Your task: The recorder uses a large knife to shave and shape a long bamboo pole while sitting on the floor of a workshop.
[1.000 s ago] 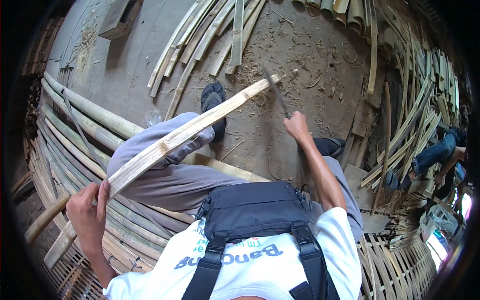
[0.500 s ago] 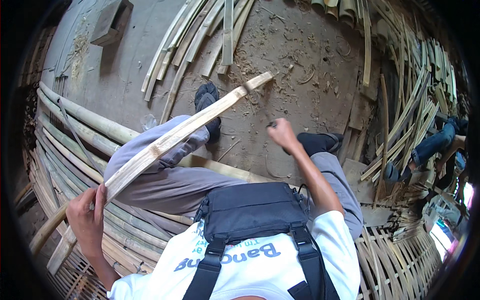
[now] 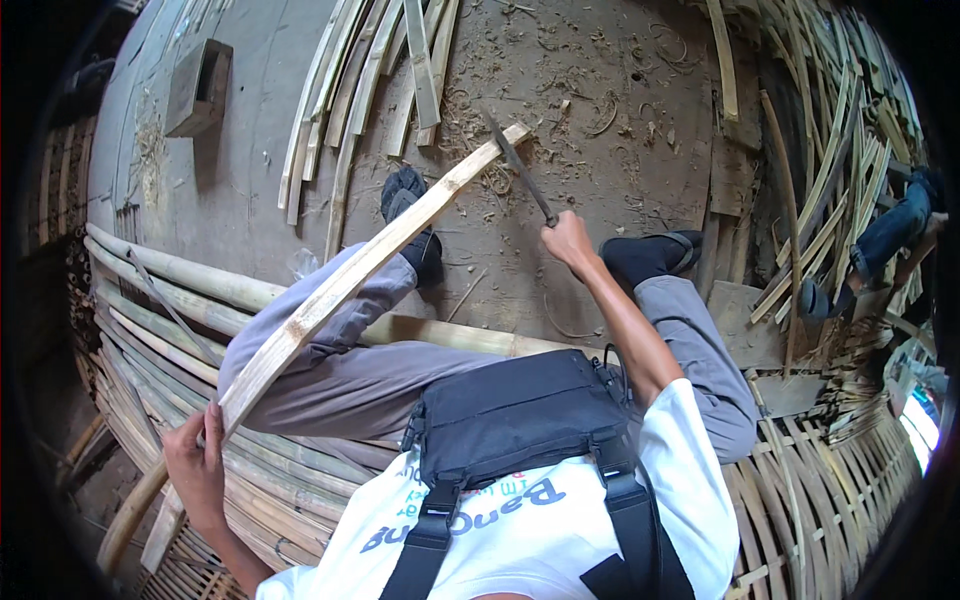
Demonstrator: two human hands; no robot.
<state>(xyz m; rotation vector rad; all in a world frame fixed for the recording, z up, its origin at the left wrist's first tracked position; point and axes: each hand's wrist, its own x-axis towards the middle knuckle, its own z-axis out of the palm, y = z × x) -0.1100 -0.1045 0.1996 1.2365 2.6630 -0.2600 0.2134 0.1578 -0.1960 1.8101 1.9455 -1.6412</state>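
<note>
A long, pale bamboo strip (image 3: pixel 330 300) slants across my left thigh, its far end raised over the floor. My left hand (image 3: pixel 196 455) grips it near its lower end, thumb on top and fingers beneath. My right hand (image 3: pixel 568 240) is wrapped round the handle of a knife (image 3: pixel 522 170) with a long, dark, narrow blade. The blade crosses the strip close to its far tip and appears to touch it. My fingers hide most of the handle.
Bamboo poles (image 3: pixel 190 265) lie stacked under and beside my left leg. Split strips (image 3: pixel 375 75) rest on the floor ahead, near shavings (image 3: pixel 600 110). A wooden box (image 3: pixel 198 88) stands far left. More strips (image 3: pixel 830 220) are heaped at right, by another person's leg (image 3: pixel 893 235).
The knife, blurred by motion earlier, now shows sharply with its blade across the strip near the tip. The view has shifted slightly; my left hand keeps its hold.
</note>
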